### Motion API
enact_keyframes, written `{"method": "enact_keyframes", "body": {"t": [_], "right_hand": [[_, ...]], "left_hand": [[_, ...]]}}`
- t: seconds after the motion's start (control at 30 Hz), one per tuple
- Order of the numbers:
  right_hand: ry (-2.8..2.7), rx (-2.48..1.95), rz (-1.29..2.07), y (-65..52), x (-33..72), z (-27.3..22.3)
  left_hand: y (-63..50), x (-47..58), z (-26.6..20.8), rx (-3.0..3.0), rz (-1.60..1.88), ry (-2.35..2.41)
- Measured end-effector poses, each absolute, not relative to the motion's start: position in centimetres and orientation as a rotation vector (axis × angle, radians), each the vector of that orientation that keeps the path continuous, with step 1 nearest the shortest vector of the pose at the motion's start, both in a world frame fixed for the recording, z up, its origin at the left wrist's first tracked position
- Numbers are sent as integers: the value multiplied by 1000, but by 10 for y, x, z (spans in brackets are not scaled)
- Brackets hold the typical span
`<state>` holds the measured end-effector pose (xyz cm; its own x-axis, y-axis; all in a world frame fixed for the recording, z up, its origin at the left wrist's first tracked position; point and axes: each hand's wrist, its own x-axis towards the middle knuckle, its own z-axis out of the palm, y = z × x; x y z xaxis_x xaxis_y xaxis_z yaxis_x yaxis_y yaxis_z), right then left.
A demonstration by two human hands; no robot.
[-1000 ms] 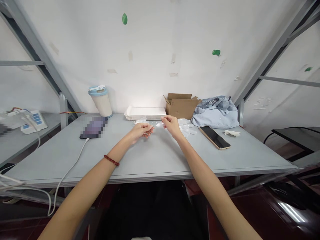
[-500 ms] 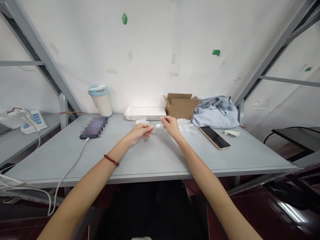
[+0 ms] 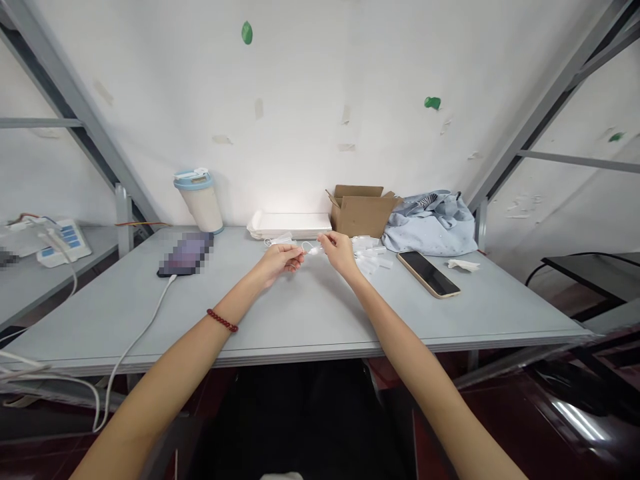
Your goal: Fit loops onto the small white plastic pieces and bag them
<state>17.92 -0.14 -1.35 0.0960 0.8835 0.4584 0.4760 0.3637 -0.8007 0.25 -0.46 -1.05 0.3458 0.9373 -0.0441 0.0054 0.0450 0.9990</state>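
Note:
My left hand (image 3: 283,261) is closed in a pinch above the desk, its fingertips on a thin white cord. Close on the right, my right hand (image 3: 340,253) pinches the other side of it. A small loop of cord and a small white piece (image 3: 314,251) show between the two hands; the exact kind is too small to make out. Beside my right hand lies a pile of small clear-and-white plastic pieces (image 3: 371,259). Behind my left hand rests another little bunch of white corded pieces (image 3: 281,240).
At the back stand a white flat stack (image 3: 290,225), an open cardboard box (image 3: 363,215) and bunched blue cloth (image 3: 433,227). A phone (image 3: 428,274) and crumpled tissue (image 3: 463,265) lie right. Left are a cup (image 3: 201,203) and a blurred phone (image 3: 186,255) with a white cable (image 3: 135,339).
The view has shifted slightly. Both hands keep their pinches close together, with the white cord still between them; the fingers have moved only a little.

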Motion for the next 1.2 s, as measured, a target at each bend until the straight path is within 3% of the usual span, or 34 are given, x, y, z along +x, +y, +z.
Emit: {"method": "enact_keyframes", "body": {"t": [1.2], "right_hand": [[-1430,-1263,487,2,181,-17]], "left_hand": [[-6,5,-11,1241,896,943]]}}
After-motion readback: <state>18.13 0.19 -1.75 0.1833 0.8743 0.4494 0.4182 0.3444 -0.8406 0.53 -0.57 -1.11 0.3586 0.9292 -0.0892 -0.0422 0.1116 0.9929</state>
